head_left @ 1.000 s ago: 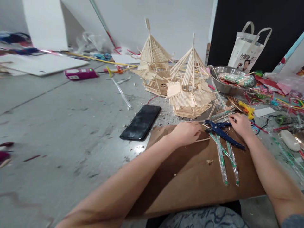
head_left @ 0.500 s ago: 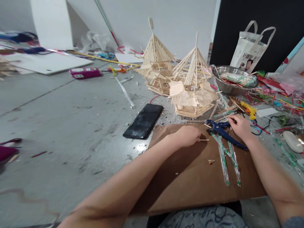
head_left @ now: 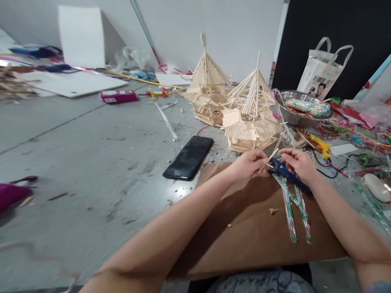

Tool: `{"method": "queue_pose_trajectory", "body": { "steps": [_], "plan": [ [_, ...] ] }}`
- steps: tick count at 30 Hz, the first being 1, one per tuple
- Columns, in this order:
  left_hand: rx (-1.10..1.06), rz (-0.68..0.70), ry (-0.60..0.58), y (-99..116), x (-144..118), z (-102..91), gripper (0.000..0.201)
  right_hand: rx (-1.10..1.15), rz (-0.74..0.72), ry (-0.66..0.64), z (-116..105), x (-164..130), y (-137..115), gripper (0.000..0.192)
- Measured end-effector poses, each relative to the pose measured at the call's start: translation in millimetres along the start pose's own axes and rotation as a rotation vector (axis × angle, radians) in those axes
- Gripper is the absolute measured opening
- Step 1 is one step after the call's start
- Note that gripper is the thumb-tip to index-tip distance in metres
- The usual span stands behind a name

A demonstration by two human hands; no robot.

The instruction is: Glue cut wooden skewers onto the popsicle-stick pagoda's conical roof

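Note:
Between its thumb and fingers, my left hand [head_left: 252,163] pinches thin wooden sticks [head_left: 273,153] that point up to the right. Close to their tips is my right hand [head_left: 298,163], its fingers curved and thumb apart; whether it touches them I cannot tell. Under and between the hands lie blue-handled cutters [head_left: 288,175] on a brown cardboard sheet [head_left: 244,240]. Clear wrappers [head_left: 288,211] with green print and small wood scraps [head_left: 273,211] rest on the cardboard too. Just behind stand two pagoda models made of sticks, a nearer one [head_left: 252,129] and a farther one [head_left: 207,77].
A black phone [head_left: 188,158] lies left of the cardboard. To the right are a metal bowl [head_left: 297,118] with wrapped sticks, a yellow glue gun [head_left: 321,146], a white oval object [head_left: 376,187] and scattered scraps. A white bag [head_left: 319,75] and a purple pack [head_left: 118,96] sit farther back.
My left hand has risen from the cardboard, now with sticks pointing up right. My right hand has come left toward it, over the cutters. The view has shifted slightly.

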State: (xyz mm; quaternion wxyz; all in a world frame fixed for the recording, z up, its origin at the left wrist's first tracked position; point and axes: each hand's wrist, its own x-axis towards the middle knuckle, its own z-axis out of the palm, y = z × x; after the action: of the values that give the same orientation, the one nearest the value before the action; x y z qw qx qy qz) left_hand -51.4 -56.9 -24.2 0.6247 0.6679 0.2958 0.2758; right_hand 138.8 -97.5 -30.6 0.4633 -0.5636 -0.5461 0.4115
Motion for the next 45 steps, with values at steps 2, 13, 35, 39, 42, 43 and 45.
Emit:
{"method": "queue_pose_trajectory", "body": {
  "steps": [2, 13, 35, 39, 42, 43, 45],
  "plan": [
    [-0.021, 0.014, 0.023, 1.6, -1.3, 3.0, 0.023, 0.054, 0.006, -0.055, 10.3, 2.3, -13.0, 0.034],
    [0.332, 0.134, 0.018, 0.7, -3.1, -0.8, 0.018, -0.088, -0.119, 0.029, -9.9, 11.1, -29.9, 0.033],
    [1.189, -0.12, -0.425, -7.5, 3.2, -16.4, 0.025, -1.338, 0.252, 0.111, -106.9, 51.7, 50.8, 0.033],
    [1.182, -0.106, -0.429, -11.8, 4.1, -18.9, 0.026, -1.393, 0.271, 0.029, -110.4, 56.4, 52.1, 0.03],
    [1.191, -0.108, -0.428, -11.5, 4.7, -18.6, 0.026, -1.425, 0.268, -0.042, -112.9, 58.8, 50.1, 0.029],
    [1.196, -0.109, -0.423, -10.8, 4.7, -18.0, 0.026, -1.436, 0.269, -0.061, -113.1, 59.5, 49.2, 0.029],
    [1.203, -0.123, -0.414, -9.4, 4.6, -16.8, 0.025, -1.461, 0.276, -0.093, -112.3, 60.9, 47.4, 0.029]
  ]
}}
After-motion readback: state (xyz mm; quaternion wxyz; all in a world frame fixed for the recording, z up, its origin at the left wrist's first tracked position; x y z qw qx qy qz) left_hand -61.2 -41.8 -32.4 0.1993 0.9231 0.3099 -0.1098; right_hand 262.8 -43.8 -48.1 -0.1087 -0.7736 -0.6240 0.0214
